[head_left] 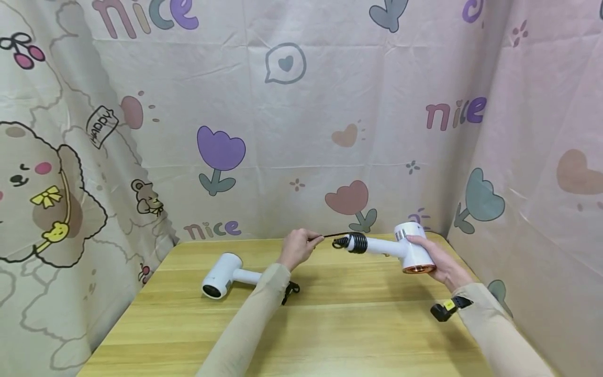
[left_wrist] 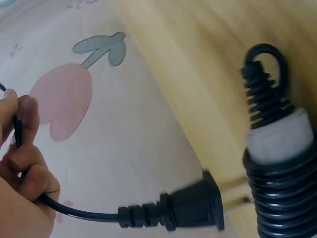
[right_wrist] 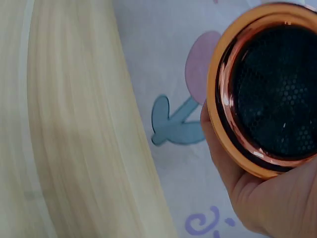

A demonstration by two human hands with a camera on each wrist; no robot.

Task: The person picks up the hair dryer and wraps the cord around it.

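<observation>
My right hand (head_left: 442, 263) grips a white hair dryer (head_left: 415, 255) by its head, above the table. The dryer's handle points left, and a black power cord (head_left: 359, 243) is coiled round the handle's end. In the right wrist view the copper-rimmed grille (right_wrist: 277, 91) of the dryer shows beside the curled hand. My left hand (head_left: 298, 248) pinches a free stretch of the cord, left of the handle and apart from it. In the left wrist view a black two-pin plug (left_wrist: 195, 204) hangs on that cord, close to the coils (left_wrist: 285, 198).
Another white hair dryer (head_left: 225, 274) lies on the wooden table (head_left: 358, 335) at the left, partly hidden by the left sleeve (head_left: 256, 314). Its black cord bundle (head_left: 292, 289) shows past the sleeve. A printed curtain (head_left: 292, 120) hangs behind and at both sides.
</observation>
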